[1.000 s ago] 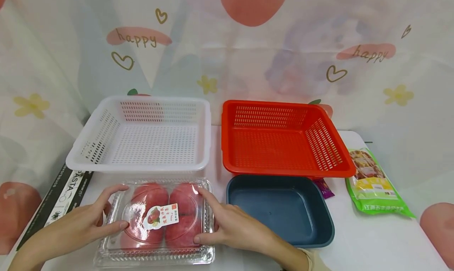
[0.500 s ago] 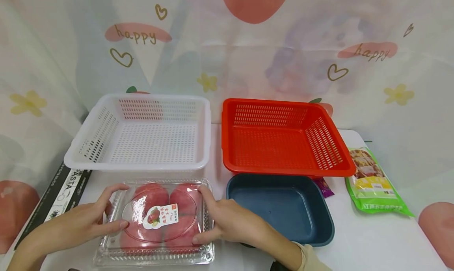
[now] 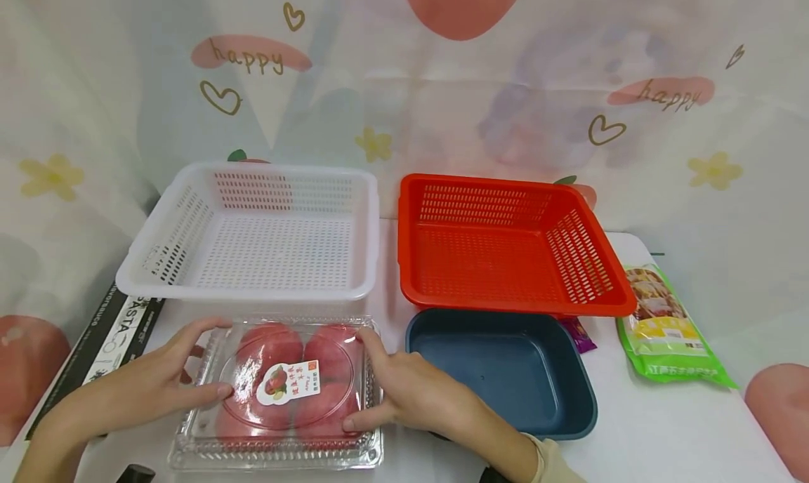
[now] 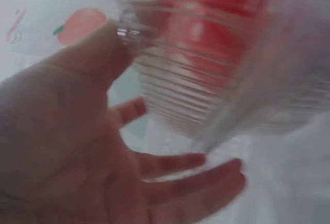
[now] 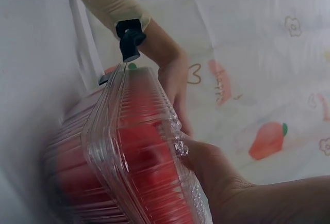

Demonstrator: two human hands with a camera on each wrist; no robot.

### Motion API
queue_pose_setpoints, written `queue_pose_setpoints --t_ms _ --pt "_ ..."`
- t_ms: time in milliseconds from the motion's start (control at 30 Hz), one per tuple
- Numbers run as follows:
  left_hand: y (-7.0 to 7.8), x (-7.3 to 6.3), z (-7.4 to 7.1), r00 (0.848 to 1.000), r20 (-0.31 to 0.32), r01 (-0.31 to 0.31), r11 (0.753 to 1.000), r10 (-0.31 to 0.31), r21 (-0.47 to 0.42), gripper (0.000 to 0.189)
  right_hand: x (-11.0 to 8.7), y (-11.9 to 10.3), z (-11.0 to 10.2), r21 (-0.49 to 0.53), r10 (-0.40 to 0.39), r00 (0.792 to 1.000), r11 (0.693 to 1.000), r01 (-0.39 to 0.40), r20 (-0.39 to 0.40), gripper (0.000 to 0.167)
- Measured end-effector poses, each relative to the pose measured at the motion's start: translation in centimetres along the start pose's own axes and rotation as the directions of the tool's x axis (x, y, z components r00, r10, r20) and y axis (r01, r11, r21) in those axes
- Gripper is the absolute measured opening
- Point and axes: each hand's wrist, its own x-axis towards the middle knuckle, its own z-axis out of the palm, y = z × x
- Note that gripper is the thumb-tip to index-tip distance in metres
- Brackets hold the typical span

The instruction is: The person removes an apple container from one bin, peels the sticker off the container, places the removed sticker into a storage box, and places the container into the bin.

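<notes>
A clear plastic clamshell box [image 3: 278, 458] of several round red fruits [image 3: 272, 342] sits at the front left of the table, a fruit label on its lid. My left hand [image 3: 145, 378] holds the box's left side, thumb on the lid and index finger at the far left corner. In the left wrist view its other fingers spread beside the ribbed wall. From the right, my right hand [image 3: 404, 392] grips the box with its thumb on the lid and index finger by the far right corner. Most of its other fingers are hidden.
Behind the box stands a white basket [image 3: 246, 292], with a red basket [image 3: 518, 306] to its right. A dark blue basin [image 3: 499, 378] stands before the red one. A green snack bag [image 3: 670, 328], a purple packet [image 3: 578, 334] and a black-and-white pasta box [image 3: 104, 342] lie about.
Both hands keep their places on the fruit box, which barely moves. The head view has shifted slightly, and a dark object shows more at the bottom left.
</notes>
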Motion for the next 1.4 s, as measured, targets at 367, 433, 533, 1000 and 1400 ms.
queue_pose_setpoints --t_ms 367,433,533,1000,1400 --pt "-1.9 3.1 1.0 0.968 -0.18 -0.166 0.985 0.172 0.052 0.065 0.1 -0.1 0.0 -0.001 0.02 1.0 1.0 -0.02 0.012 0.1" --pt "-2.2 3.7 1.1 0.96 -0.186 -0.205 0.978 0.208 0.039 0.059 0.1 -0.1 -0.2 -0.026 0.018 1.0 1.0 -0.017 0.013 0.1" --pt "-2.3 4.3 1.2 0.951 -0.193 -0.245 0.97 0.241 0.003 0.053 0.2 -0.3 -0.7 -0.068 0.009 1.0 0.998 -0.008 0.015 0.093" --pt "-2.6 4.5 1.4 0.953 -0.161 -0.277 0.951 0.255 -0.135 0.046 3.2 -4.5 -0.7 -0.278 -0.494 0.859 0.851 0.446 -0.134 0.034" --pt "-2.9 4.9 1.6 0.951 -0.158 -0.293 0.94 0.267 -0.174 0.045 6.5 -7.2 1.4 -0.373 -0.592 0.802 0.727 0.576 0.085 0.035"
